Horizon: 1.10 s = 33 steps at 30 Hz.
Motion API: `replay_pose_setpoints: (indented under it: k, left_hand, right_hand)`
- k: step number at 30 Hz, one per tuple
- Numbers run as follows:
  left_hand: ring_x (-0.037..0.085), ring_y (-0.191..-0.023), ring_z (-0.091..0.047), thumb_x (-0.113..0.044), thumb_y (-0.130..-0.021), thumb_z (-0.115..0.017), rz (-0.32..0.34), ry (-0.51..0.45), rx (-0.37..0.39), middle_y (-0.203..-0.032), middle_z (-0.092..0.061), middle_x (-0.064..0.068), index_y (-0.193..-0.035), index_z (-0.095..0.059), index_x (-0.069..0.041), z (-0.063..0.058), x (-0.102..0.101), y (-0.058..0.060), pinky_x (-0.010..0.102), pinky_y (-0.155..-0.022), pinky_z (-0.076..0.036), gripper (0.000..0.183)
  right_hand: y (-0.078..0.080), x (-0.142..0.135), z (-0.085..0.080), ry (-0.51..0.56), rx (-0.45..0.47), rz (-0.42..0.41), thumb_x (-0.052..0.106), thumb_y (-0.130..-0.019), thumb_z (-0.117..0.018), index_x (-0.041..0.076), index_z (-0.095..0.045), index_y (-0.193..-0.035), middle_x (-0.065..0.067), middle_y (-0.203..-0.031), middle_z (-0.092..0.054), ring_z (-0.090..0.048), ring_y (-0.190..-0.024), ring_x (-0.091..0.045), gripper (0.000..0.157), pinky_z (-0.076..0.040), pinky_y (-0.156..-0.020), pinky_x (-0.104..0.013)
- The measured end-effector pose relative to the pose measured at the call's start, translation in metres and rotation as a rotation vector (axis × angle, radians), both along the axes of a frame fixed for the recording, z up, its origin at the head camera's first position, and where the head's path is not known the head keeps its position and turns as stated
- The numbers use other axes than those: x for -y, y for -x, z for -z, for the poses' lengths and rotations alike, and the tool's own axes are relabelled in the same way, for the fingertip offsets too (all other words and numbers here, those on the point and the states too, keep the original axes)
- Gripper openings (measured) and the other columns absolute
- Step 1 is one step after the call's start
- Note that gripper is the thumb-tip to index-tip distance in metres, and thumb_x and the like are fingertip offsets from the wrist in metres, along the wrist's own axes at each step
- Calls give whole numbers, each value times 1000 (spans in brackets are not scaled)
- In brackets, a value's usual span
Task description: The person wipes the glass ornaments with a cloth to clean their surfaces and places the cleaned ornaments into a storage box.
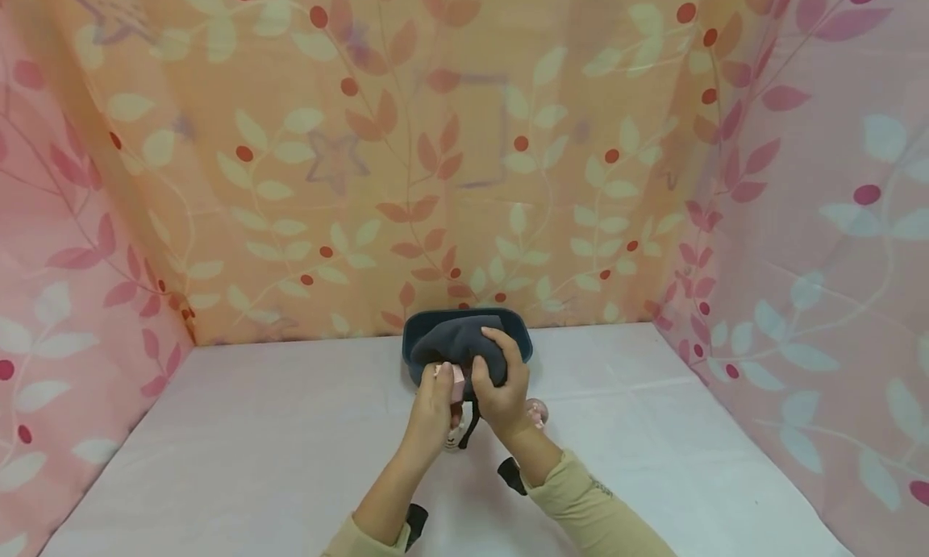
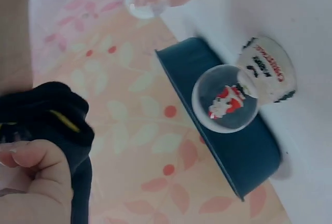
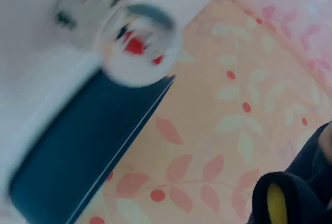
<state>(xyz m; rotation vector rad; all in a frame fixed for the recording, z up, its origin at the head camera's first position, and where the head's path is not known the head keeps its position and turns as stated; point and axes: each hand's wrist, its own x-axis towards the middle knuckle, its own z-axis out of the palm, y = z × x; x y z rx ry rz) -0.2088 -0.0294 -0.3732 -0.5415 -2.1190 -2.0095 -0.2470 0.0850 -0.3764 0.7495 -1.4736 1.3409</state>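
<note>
First inspector: What do we record for the right hand [image 1: 504, 380]?

Second inspector: Grasping. We find its fingers and thumb curled round a soft, dark blue-grey fabric piece [image 1: 460, 339], rounded in outline, with a yellow patch [image 2: 65, 122] showing in both wrist views.

First inspector: And the left hand [image 1: 433, 404]?

Second inspector: Also grasping. We note its thumb laid over a small pale pink object [image 1: 456, 384], just beside the fabric's near side. We cannot tell whether it grips the fabric too.

First inspector: Where do we place the fabric piece?

Second inspector: Raised above the white table [image 1: 290, 420]. From the head it overlaps the dark teal rectangular tray [image 1: 526, 335], yet both wrist views show the two apart. A dark strap [image 1: 472, 426] hangs below the fabric.

First inspector: What do we list around the tray?

Second inspector: On its near side we see a clear-domed snow globe [image 2: 225, 99] with a red-and-white figure inside and a white, lettered base. Near and to the right stands a pink-based, clear-domed globe [image 1: 537, 413], partly hidden by the right hand. At the far edge we register an orange, leaf-patterned backdrop [image 1: 406, 154].
</note>
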Motion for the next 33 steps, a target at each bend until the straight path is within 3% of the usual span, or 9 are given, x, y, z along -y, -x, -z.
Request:
replay_pose_setpoints:
  k: [2, 7, 10, 16, 20, 24, 28, 31, 33]
  left_hand:
    - [10, -51, -41, -27, -107, -30, -6, 14, -24, -66, -43, 3, -109, -37, 4, 4, 0, 0, 21, -49, -38, 31]
    - [10, -57, -43, -31, -106, -35, 27, 25, -129, -76, -44, 3, -117, -36, 6, 15, 2, 0, 22, -53, -40, 38]
    - [10, -60, -45, -30, -106, -38, 49, 32, -154, -80, -45, 4, -120, -35, 5, 20, 4, 1, 22, -55, -42, 38]
    - [12, -67, -51, -18, -105, -41, 126, -18, -126, -84, -50, 7, -125, -33, 3, 25, 8, 2, 24, -61, -46, 30]
    - [12, -66, -52, -10, -103, -44, 131, -110, -40, -85, -50, 8, -126, -31, 4, 23, 13, 0, 23, -61, -46, 30]
    - [9, -62, -45, -6, -100, -48, 51, -160, 37, -87, -46, 7, -126, -31, 5, 13, 18, 0, 19, -55, -41, 33]
    - [9, -62, -41, -6, -99, -52, 14, -133, 29, -91, -44, 8, -129, -32, 3, 4, 20, 0, 20, -53, -37, 37]
    - [10, -66, -42, -9, -99, -54, 35, -161, 64, -95, -46, 8, -132, -32, 2, 0, 19, -2, 20, -56, -38, 41]
    - [11, -69, -44, -13, -100, -54, 51, -237, 137, -96, -49, 6, -135, -32, 3, -2, 17, -3, 21, -60, -41, 44]
  right_hand:
    - [-3, 1, -1, 75, 110, -20, 0, -80, -53, -5, -57, -116, -21, -92, -63, -56, -73, -15, 36, -49, -63, -21]
    - [-6, 2, -5, 266, 367, -86, 7, -87, -52, -6, -59, -117, -16, -111, -60, -57, -93, -16, 34, -48, -78, -23]
    - [-7, 0, -8, 357, 498, -139, 10, -89, -52, -5, -59, -118, -11, -113, -59, -56, -96, -18, 33, -48, -82, -23]
    - [-6, -2, -16, 560, 680, -253, 11, -94, -52, -5, -59, -120, -11, -115, -59, -59, -101, -19, 31, -49, -87, -25]
    - [-4, -6, -20, 637, 767, -269, 16, -98, -50, -4, -53, -127, -13, -123, -56, -56, -109, -21, 36, -47, -92, -26]
    - [-7, -16, -19, 546, 683, -284, 22, -99, -47, 4, -44, -136, -12, -132, -48, -52, -115, -22, 42, -46, -93, -27]
    - [-11, -18, -11, 239, 449, -302, 18, -96, -46, 4, -37, -141, -18, -139, -37, -50, -115, -17, 48, -45, -91, -23]
    - [-10, -15, -5, -9, 257, -280, 15, -96, -48, 1, -36, -139, -28, -125, -47, -56, -103, -12, 48, -48, -84, -20]
    - [-8, -11, -2, -115, 162, -252, 19, -97, -51, 1, -37, -137, -28, -113, -53, -59, -94, -12, 46, -50, -78, -21]
